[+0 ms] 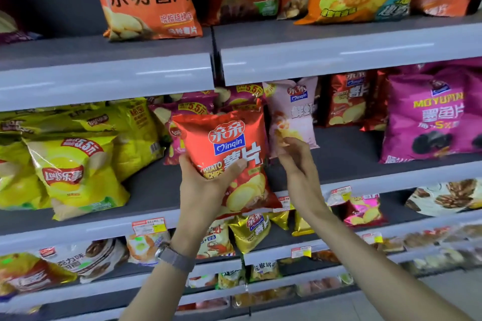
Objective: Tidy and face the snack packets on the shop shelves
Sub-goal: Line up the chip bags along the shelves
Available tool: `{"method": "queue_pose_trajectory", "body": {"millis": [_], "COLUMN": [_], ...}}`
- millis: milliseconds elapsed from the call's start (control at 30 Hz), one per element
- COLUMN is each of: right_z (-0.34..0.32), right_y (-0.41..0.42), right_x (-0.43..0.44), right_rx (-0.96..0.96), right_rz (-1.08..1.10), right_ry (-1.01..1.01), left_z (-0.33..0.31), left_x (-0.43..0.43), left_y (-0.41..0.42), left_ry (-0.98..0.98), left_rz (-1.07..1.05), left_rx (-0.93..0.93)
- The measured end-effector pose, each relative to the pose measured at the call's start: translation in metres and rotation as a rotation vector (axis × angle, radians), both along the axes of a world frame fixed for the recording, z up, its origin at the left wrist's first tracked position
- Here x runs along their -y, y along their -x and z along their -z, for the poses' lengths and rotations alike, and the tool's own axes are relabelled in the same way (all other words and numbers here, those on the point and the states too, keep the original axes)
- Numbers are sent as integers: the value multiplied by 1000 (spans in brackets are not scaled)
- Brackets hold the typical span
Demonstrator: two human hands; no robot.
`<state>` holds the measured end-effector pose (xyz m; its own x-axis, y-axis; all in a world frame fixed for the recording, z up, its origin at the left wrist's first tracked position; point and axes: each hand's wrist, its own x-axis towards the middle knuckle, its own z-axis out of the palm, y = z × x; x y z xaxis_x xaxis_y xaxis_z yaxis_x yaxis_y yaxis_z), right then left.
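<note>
In front of the middle shelf (347,143), your left hand (206,185) holds the red packet (229,148) upright. Your thumb lies across its front and your fingers curl round the back, so the printed face points out at you. It reads "Qinqin" and "POTATO CHIPS", beside large Chinese characters. Your right hand (294,161) pinches the lower edge of the pink packet (292,112), which stands on the shelf just right of the red one and carries the same Qinqin logo. That grip looks meant to steady or shift it and open a slot. Further back on the right stand more red Qinqin packets (347,99), so the 1 you hold probably belongs in that row. To the left, yellow packets (78,177) slump with "5.5" banners. To the right, a purple packet (433,117) reads "MOYUPIAN".
</note>
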<state>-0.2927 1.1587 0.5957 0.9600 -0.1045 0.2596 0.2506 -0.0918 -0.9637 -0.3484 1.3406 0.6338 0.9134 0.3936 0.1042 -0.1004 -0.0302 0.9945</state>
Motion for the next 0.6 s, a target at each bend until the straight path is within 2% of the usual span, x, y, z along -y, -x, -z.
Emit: {"method": "queue_pose_trajectory", "body": {"millis": [200,300,467,600], "right_z": [-8,-10,-5,1], "right_y": [13,3,-21,-36], "right_x": [68,113,187,228], "right_rx": [46,4,-107,-179], "right_rz": [-95,-132,-126,-151], "right_ry": [-21,15,196,226], "left_z": [-8,-8,-2,2], "left_x": [98,147,223,273], "left_y": [-38,-67,-119,-156], "left_ry": [-40,-78,-135,-271], "left_rz": [-15,-24,-22,-75], "left_rx": [61,70,84,71]}}
